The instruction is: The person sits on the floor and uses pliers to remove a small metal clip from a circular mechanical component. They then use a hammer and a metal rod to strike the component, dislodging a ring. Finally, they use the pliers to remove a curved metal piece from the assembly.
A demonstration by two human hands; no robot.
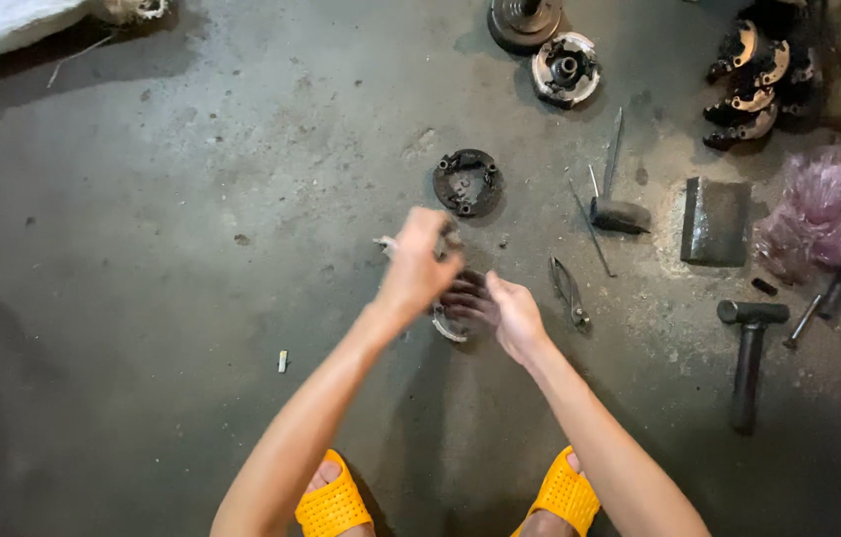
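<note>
My left hand (418,261) is closed around a small pale part or tool, its tip poking out to the left; what it is I cannot tell. My right hand (506,310) holds a dark curved metal part (452,316) with a light edge, just above the concrete floor. Both hands meet over this part. A round black metal plate (467,182) with holes lies on the floor a little beyond them.
Pliers (568,290) lie right of my hands. Two hammers (615,204) (748,353), a steel block (716,220) and a pink plastic bag (815,209) sit further right. A round clutch-like assembly (564,69) and several curved shoes (753,85) lie at the top. My feet in yellow sandals (334,505) are below.
</note>
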